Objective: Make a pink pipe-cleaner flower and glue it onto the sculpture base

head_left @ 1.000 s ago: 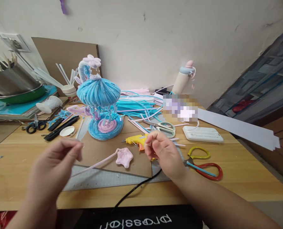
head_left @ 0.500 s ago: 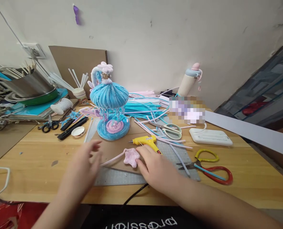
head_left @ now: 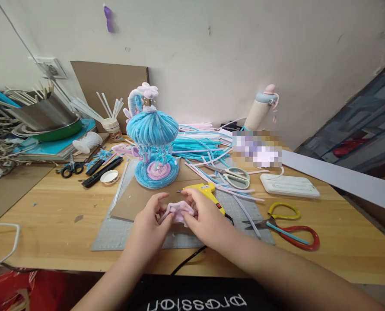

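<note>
Between my two hands is a small pink flower shape [head_left: 180, 210] of fuzzy pipe cleaner. My left hand [head_left: 151, 222] pinches its left side, where the loose tail was; most of that tail is now hidden by the fingers. My right hand [head_left: 207, 216] grips the right edge between thumb and fingers. Just beyond the right hand lies a yellow hot glue gun [head_left: 205, 188], nozzle pointing left, on a sheet of cardboard [head_left: 130, 207]. Behind it stands a blue and pink pipe-cleaner jellyfish-like lamp shape [head_left: 152, 128] on a round coiled base [head_left: 156, 175].
Red-and-yellow-handled scissors [head_left: 292, 229] and pale green scissors [head_left: 236, 177] lie to the right. A grey cutting mat [head_left: 109, 237] is under the cardboard. Blue and pink pipe cleaners [head_left: 198, 147] spread behind. A white power strip [head_left: 289, 185], a bottle [head_left: 259, 108] and a black cutter [head_left: 102, 172] surround the area.
My left hand has moved right and closed on the pink flower's left side. The flower is now held tilted up between both hands rather than lying flat. The view has shifted slightly.
</note>
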Available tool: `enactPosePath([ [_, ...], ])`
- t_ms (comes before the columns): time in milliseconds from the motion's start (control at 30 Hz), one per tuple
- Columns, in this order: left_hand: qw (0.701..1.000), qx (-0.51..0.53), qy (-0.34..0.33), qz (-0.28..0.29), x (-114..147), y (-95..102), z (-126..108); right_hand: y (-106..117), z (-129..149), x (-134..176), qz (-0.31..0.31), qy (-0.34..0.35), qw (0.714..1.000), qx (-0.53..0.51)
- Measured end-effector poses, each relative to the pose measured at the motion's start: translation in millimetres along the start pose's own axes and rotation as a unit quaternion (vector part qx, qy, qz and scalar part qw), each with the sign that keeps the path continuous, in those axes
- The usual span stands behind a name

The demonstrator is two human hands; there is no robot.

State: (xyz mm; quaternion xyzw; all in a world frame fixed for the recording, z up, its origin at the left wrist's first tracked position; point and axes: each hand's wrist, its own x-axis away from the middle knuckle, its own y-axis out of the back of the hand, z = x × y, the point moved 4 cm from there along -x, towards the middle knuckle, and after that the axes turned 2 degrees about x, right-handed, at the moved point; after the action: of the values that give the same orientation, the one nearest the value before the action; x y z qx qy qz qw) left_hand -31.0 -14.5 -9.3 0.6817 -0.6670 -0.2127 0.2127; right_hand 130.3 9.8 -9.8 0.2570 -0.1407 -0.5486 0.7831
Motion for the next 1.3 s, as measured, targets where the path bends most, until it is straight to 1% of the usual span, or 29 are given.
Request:
enactPosePath([
  [67,0.999,0.047,-0.001,-0.009,-1,4.2,-9,1,-1,-3,-0.001,-0.027,0.996,-0.08],
  [133,0.995,0.1,-0.004,-0.007,-5,6.0,-19,3,0,-7,0.014,-0.04,0.988,-0.146],
  [267,0.977,0.211,-0.021,0.009,-14,5.6,-40,22,9,-13,0.0,-0.023,0.98,-0.198],
  [333,0.967,0.25,-0.017,0.04,-18,5.1,-49,35,13,-13,0.001,-0.031,0.971,-0.236],
  [400,0.96,0.268,-0.009,0.082,-22,6.1,-58,46,17,-12,0.017,-0.042,0.962,-0.269],
  [467,0.954,0.279,-0.018,0.11,-27,9.8,-66,54,19,-12,0.026,-0.045,0.96,-0.275],
  [600,0.939,0.299,-0.054,0.162,-41,13.0,-77,59,17,-13,0.02,-0.046,0.958,-0.283],
  [667,0.932,0.312,-0.053,0.176,-47,9.9,-78,57,13,-14,0.016,-0.049,0.951,-0.305],
  [800,0.932,0.325,-0.049,0.154,-55,0.9,-74,49,4,-14,0.006,-0.052,0.935,-0.35],
  [900,0.932,0.327,-0.038,0.153,-56,-5.9,-68,46,-3,-14,-0.009,-0.057,0.931,-0.361],
  [1000,0.926,0.342,-0.026,0.156,-58,-10.2,-62,47,-9,-14,-0.023,-0.064,0.939,-0.338],
  [1133,0.926,0.347,-0.033,0.149,-60,-14.4,-57,52,-8,-13,-0.043,-0.063,0.955,-0.286],
  [1233,0.928,0.336,-0.043,0.156,-59,-17.8,-55,51,-5,-11,-0.037,-0.067,0.958,-0.278],
  [1300,0.932,0.326,-0.051,0.151,-57,-17.9,-53,49,-6,-10,-0.032,-0.077,0.956,-0.281],
])
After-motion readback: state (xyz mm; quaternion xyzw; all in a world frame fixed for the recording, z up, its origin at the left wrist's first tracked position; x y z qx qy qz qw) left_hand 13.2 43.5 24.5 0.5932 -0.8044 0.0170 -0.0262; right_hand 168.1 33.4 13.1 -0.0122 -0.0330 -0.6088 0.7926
